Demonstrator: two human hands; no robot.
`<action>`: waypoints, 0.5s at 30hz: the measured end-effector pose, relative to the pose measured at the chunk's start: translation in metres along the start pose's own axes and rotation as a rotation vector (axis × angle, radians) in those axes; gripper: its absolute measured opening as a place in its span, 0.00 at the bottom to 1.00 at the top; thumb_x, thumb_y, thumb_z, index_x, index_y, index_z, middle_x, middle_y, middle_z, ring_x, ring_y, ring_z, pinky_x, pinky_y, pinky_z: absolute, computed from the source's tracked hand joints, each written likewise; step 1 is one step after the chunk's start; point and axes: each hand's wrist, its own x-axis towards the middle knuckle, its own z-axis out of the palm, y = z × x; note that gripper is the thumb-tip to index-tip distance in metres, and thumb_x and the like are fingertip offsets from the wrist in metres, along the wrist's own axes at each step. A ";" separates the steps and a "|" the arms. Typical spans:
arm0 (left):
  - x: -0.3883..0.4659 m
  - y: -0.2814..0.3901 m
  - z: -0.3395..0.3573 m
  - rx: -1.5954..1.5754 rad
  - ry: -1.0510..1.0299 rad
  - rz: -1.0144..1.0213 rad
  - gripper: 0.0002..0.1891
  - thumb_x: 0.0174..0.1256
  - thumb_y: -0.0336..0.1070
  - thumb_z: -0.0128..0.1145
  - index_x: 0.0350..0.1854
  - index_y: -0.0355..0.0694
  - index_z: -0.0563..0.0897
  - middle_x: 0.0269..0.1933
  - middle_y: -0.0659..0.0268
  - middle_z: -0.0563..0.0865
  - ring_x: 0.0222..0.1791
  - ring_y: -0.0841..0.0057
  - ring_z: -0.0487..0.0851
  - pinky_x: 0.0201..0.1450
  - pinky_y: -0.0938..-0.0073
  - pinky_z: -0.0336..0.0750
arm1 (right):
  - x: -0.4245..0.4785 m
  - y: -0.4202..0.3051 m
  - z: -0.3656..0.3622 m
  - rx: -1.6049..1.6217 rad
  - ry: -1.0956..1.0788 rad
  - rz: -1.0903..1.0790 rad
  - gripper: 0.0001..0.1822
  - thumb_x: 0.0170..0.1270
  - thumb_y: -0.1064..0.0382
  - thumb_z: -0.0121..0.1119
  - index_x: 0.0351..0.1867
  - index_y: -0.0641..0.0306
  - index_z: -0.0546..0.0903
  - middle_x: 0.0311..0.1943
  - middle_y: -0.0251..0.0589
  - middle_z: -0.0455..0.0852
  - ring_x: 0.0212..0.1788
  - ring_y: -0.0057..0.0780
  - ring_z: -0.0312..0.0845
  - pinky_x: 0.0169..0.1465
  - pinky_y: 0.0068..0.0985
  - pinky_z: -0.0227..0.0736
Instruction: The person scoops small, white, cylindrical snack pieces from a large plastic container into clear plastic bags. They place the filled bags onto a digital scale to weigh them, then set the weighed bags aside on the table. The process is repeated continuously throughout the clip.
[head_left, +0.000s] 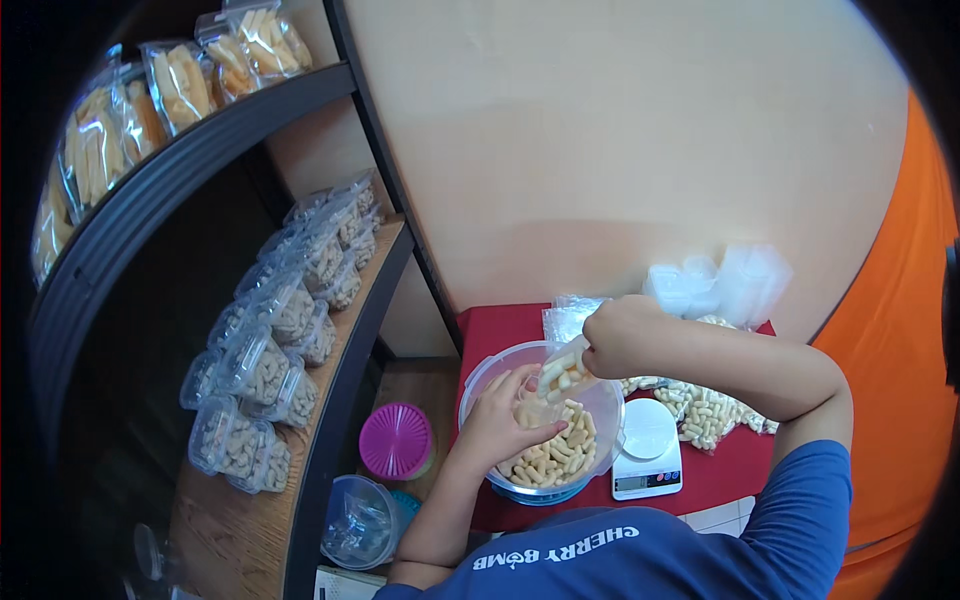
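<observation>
A large round translucent plastic tub stands on the red-covered table, with pale finger-shaped snack pieces in its bottom. Above it, my right hand grips a clear plastic scoop or small container holding more of the pieces, tilted towards my left hand. My left hand is curled around a small clear plastic container over the tub; its contents are partly hidden by my fingers. Just right of the tub sits a white digital kitchen scale with a bare round platform.
Filled bags of snack pieces lie right of the scale. Stacked empty containers and plastic bags are at the table's back. At left, a shelf bears filled tubs. A pink-lidded container and a bucket stand below.
</observation>
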 end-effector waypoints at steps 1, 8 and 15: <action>0.000 0.000 0.001 0.000 -0.006 -0.003 0.38 0.39 0.49 0.75 0.55 0.37 0.74 0.44 0.57 0.81 0.44 0.65 0.80 0.48 0.68 0.75 | -0.001 0.001 0.003 0.010 0.033 -0.002 0.17 0.55 0.53 0.53 0.29 0.65 0.85 0.28 0.48 0.86 0.33 0.44 0.84 0.37 0.37 0.78; 0.000 -0.008 0.006 -0.022 -0.024 -0.002 0.40 0.37 0.43 0.77 0.56 0.34 0.74 0.46 0.56 0.80 0.48 0.69 0.79 0.51 0.71 0.73 | -0.010 0.001 0.006 0.051 0.009 -0.011 0.18 0.55 0.51 0.54 0.32 0.65 0.85 0.31 0.48 0.86 0.36 0.43 0.84 0.40 0.37 0.79; 0.002 0.000 0.003 0.038 -0.022 0.063 0.37 0.38 0.40 0.76 0.55 0.33 0.75 0.49 0.55 0.80 0.50 0.68 0.80 0.53 0.69 0.73 | -0.005 0.018 0.015 0.255 -0.018 -0.026 0.19 0.56 0.51 0.55 0.35 0.66 0.85 0.35 0.51 0.86 0.39 0.44 0.83 0.43 0.37 0.78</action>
